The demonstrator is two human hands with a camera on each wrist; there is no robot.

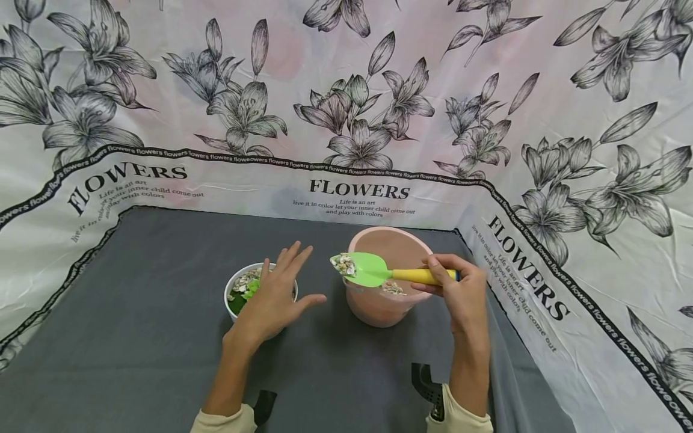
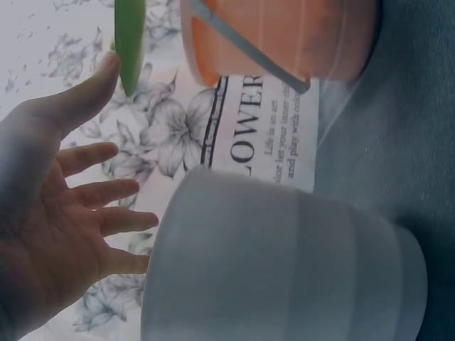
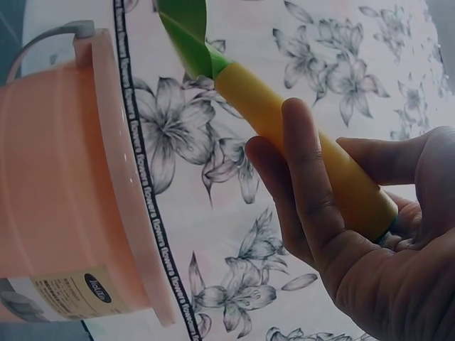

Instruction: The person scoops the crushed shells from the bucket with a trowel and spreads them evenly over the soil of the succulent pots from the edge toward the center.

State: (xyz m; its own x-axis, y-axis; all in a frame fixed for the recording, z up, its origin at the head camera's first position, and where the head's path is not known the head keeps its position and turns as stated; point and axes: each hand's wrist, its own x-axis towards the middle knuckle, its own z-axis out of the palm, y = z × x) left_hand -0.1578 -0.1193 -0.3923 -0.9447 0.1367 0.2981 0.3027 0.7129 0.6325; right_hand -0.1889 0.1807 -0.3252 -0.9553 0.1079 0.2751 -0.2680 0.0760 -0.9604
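My right hand [image 1: 460,288] grips the yellow handle of a small trowel [image 1: 373,270], its fingers wrapped round it in the right wrist view. The trowel's green blade carries a little heap of pale pebbles [image 1: 343,264] at its tip. Under the trowel stands a pink bucket [image 1: 379,310] with some pebbles on its bottom. My left hand [image 1: 276,300] has its fingers spread and holds nothing; it hovers over a white pot [image 1: 231,281]. Pebbles and a green plant [image 1: 250,290] show inside that pot, partly hidden by the hand. The left wrist view shows the white pot's [image 2: 284,263] side, beside the fingertips.
A dark grey cloth [image 1: 135,313] covers the table. Behind and to the right hangs a white curtain [image 1: 346,156] printed with flowers and lettering, close behind the bucket. The bucket has a grey carrying handle [image 2: 249,50], seen in the left wrist view.
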